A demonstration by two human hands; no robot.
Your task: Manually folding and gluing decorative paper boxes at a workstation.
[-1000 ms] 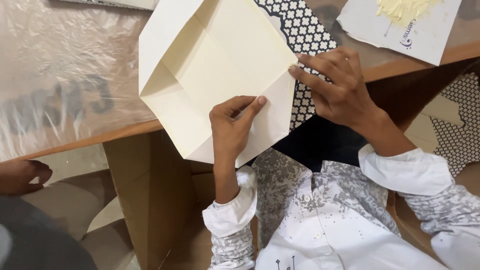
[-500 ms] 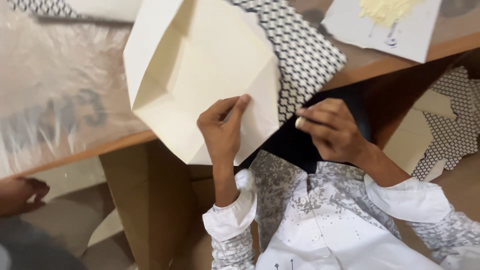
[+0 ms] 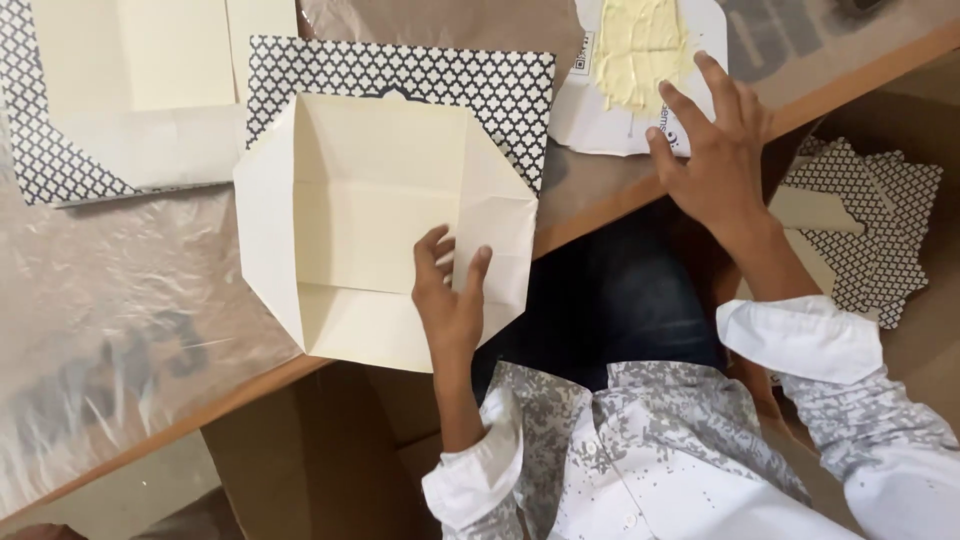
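A cream sheet of card (image 3: pixel 370 210), folded with creases and angled corners, lies flat on the table's near edge over a black-and-white patterned sheet (image 3: pixel 420 85). My left hand (image 3: pixel 450 290) rests on the cream sheet's lower right part, fingers pressing down on it. My right hand (image 3: pixel 715 150) reaches up to the right with its fingers spread. Its fingertips touch a white paper (image 3: pixel 610 110) smeared with yellowish paste (image 3: pixel 640 50). It holds nothing.
Another patterned sheet with cream panels (image 3: pixel 120 100) lies at the far left. The table (image 3: pixel 130 330) is covered in clear plastic film. A stack of patterned pieces (image 3: pixel 880 230) sits low at the right, beyond the table edge.
The cream sheet has been laid flat on the table. My right hand has left it and moved up right to the pasted paper. My left hand still presses on the sheet.
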